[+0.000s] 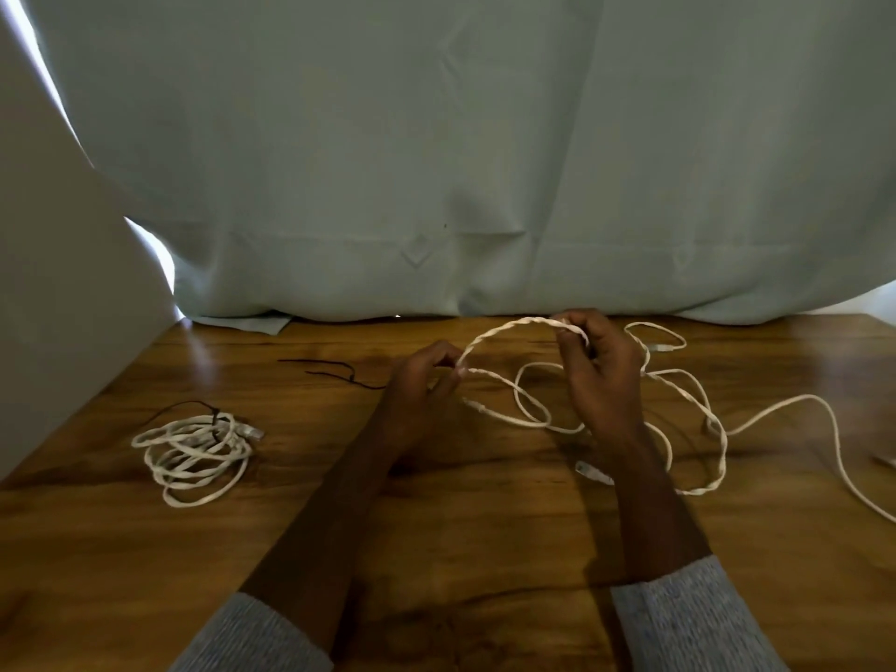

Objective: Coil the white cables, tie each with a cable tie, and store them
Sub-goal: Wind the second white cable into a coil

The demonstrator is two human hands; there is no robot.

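Observation:
A long white cable [698,405] lies loose in tangled loops on the right half of the wooden table [436,526]. My left hand [422,385] pinches it near one end, and my right hand [599,371] grips it further along, so an arc of cable stands between them above the table. A coiled white cable [194,451] bound with a black cable tie lies at the left. A loose black cable tie [329,368] lies at the back, left of my left hand.
A pale green curtain [485,162] hangs along the table's far edge. A white panel [58,283] stands at the left side. A cable plug [594,472] lies under my right wrist. Cable runs off toward the right edge.

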